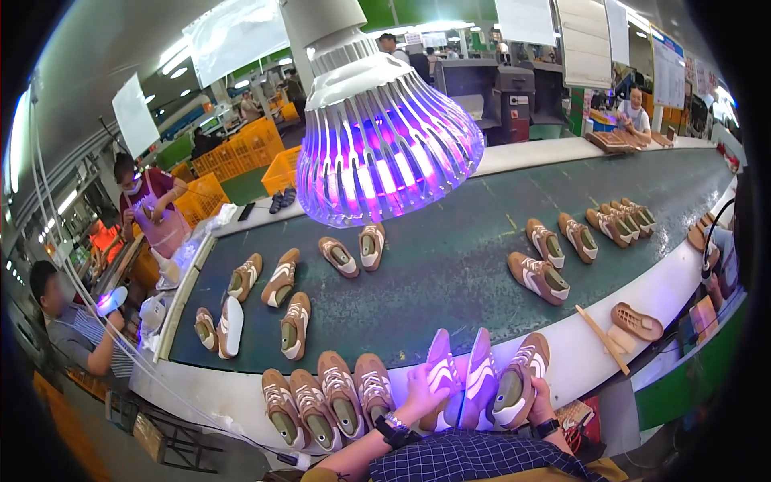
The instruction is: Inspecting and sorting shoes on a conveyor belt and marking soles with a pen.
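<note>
orange crates (241, 150), upper left | white sheets (135, 115) hanging | co-worker (638, 118), upper right

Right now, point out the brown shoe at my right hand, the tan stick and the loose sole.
Brown shoe (524, 366) at your right hand (543, 402): head view, on its upper, near the laces.
Tan stick (602, 340): head view, on its middle.
Loose sole (637, 321): head view, on its middle.

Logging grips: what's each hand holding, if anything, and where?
Right hand: brown shoe, right side near heel. Left hand touches the left purple-lit shoe at its side; grip unclear.
</note>
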The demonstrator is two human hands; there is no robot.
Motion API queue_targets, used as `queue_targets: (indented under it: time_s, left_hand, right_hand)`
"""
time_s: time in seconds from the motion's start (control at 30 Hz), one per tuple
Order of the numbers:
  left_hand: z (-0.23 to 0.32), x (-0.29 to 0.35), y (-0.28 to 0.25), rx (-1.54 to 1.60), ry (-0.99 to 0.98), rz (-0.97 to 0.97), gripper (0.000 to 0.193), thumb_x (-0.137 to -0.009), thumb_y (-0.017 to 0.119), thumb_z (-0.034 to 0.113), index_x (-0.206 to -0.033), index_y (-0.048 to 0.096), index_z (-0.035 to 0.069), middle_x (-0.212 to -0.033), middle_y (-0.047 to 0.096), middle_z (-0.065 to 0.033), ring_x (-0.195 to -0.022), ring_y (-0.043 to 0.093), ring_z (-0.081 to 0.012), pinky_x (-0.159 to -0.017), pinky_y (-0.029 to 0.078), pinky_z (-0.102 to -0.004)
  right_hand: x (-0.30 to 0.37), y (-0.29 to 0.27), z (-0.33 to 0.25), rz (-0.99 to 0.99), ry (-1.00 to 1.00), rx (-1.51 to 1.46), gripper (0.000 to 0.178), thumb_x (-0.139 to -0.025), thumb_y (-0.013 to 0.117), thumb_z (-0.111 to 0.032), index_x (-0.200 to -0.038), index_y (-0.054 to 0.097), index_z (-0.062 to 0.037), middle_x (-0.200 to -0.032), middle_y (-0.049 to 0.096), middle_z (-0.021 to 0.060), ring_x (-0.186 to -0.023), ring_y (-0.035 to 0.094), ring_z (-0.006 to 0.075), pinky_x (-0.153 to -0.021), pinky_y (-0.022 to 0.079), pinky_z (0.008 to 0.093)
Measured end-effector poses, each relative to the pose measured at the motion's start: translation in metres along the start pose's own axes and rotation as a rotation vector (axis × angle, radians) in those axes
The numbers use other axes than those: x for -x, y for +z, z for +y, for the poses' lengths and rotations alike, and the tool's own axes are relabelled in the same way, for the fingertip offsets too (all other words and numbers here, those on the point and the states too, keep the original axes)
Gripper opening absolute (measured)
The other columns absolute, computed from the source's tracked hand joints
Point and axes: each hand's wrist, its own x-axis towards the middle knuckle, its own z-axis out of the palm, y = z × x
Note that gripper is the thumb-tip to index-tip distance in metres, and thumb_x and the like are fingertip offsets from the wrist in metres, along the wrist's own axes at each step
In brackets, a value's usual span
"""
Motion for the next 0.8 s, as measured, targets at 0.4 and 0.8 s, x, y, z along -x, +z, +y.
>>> queue_targets:
  time_s: [0.4, 0.8]
  left_hand:
    - [-0.022, -0.019, -0.008, 0.977, -0.745, -0.543, 0.037, -0.079, 0.069, 0.015, -0.111, 0.058, 0.001, -0.1, 0.066, -0.0074, -0.086, 0.065, -0.0157, -0.077, 0.053, -0.0305]
    - [0.067, -0.013, -0.102, 1.573, -0.321, 0.051, 0.054, -0.078, 0.066, 0.023, -0.126, 0.047, 0.008, -0.12, 0.056, -0.0064, -0.111, 0.055, -0.0216, -0.094, 0.047, -0.0385]
  right_hand:
    - [-0.009, 0.021, -0.013, -0.118, -0.061, -0.011, 0.051, -0.084, 0.053, -0.034, -0.124, 0.05, -0.001, -0.116, 0.059, 0.013, -0.105, 0.057, 0.0264, -0.096, 0.043, 0.0389]
    - [-0.011, 0.152, -0.064, -0.331, -0.077, -0.205, 0.047, -0.085, 0.061, -0.023, -0.125, 0.046, -0.0038, -0.118, 0.058, 0.0109, -0.109, 0.057, 0.0237, -0.097, 0.045, 0.0434]
